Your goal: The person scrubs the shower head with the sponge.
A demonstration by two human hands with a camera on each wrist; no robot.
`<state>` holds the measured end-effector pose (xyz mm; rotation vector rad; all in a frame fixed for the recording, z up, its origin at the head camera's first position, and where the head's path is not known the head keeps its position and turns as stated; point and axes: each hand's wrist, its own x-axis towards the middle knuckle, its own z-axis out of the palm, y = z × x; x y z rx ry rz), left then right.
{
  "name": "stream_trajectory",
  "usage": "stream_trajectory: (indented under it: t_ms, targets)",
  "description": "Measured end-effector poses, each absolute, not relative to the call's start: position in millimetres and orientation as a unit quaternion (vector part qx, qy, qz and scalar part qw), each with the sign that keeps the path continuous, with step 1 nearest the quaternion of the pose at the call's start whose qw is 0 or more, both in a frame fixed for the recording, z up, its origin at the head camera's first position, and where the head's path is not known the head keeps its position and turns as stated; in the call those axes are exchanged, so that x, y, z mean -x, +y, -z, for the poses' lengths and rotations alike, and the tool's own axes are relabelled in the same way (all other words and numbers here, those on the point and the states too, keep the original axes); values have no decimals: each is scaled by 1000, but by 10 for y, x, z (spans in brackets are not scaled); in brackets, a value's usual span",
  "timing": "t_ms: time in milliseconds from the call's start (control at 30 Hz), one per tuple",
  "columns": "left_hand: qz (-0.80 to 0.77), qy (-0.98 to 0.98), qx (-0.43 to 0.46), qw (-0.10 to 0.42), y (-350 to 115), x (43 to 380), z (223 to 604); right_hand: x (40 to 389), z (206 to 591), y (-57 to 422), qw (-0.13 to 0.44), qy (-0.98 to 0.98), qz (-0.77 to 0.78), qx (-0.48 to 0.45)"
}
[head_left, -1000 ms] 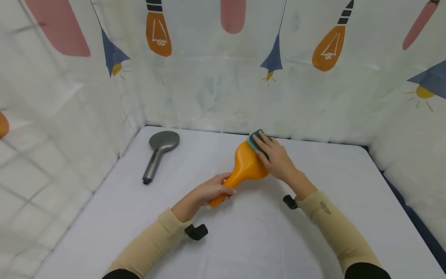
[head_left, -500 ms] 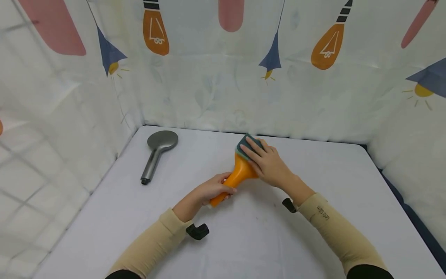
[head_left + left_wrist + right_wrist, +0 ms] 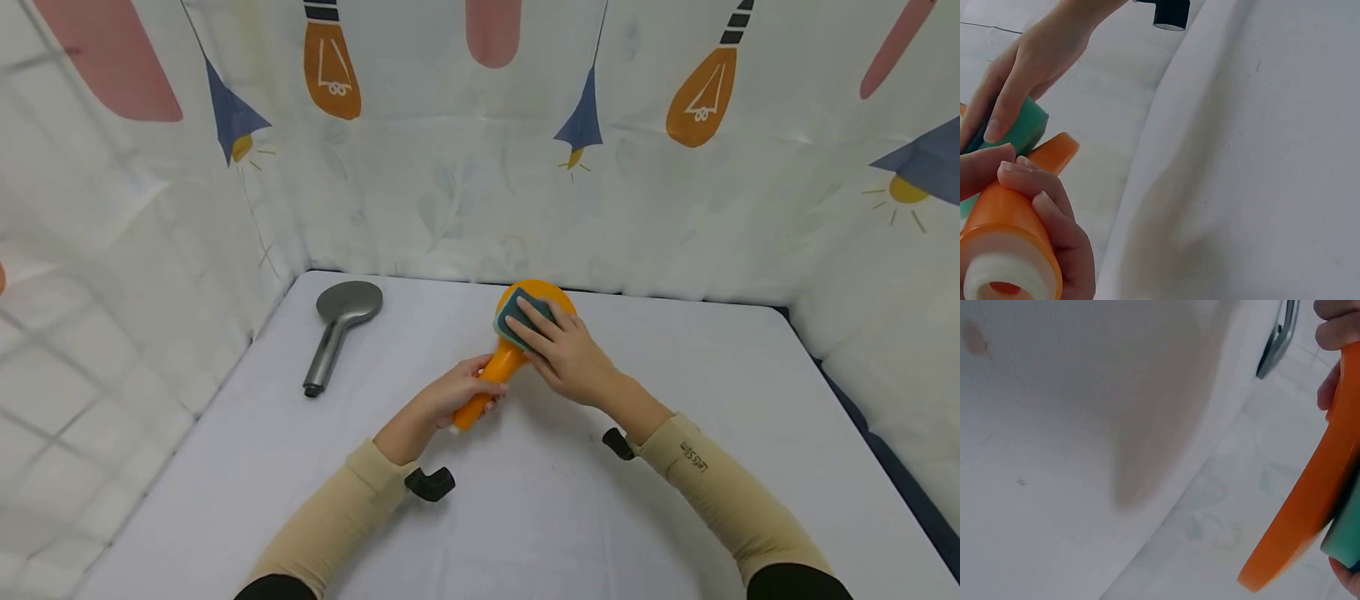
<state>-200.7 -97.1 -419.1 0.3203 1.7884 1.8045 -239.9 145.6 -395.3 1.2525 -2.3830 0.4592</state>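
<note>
An orange shower head [image 3: 504, 358] is held up over the table, its round head pointing away. My left hand [image 3: 463, 390] grips its handle, and the pale threaded end [image 3: 1007, 269] pokes out below the fingers in the left wrist view. A green sponge [image 3: 509, 315] with a darker top lies against the broad head. My right hand [image 3: 579, 360] holds this sponge, long fingers spread across the dark side; in the left wrist view a digit rests along the green side [image 3: 1030, 128]. In the right wrist view the shower head's edge [image 3: 1300, 515] shows beside the sponge.
A grey shower head [image 3: 350, 302] lies at the table's far left. The white-covered table [image 3: 675, 358] meets a patterned curtain [image 3: 450, 200] at its back, with more curtain on the left and right. Dark camera mounts [image 3: 430, 484] hang at both wrists.
The sponge and right hand have moved left and slightly down across the head. The orange head has turned, showing its rounded rim above the sponge. My left hand has risen slightly.
</note>
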Motion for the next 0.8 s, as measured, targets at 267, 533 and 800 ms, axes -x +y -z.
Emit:
stream_trajectory:
  t_ms: [267, 533, 800]
  targets:
    - [-704, 641, -101, 287, -967, 2030, 4124, 2614, 3875, 1618, 171, -895, -218, -351]
    - [-710, 632, -112, 289, -973, 2038, 4134, 2500, 3923, 1537, 222, -864, -209, -401]
    - [-706, 635, -120, 289, -976, 2020, 4152, 2478, 3986, 1535, 261, -828, -189, -459]
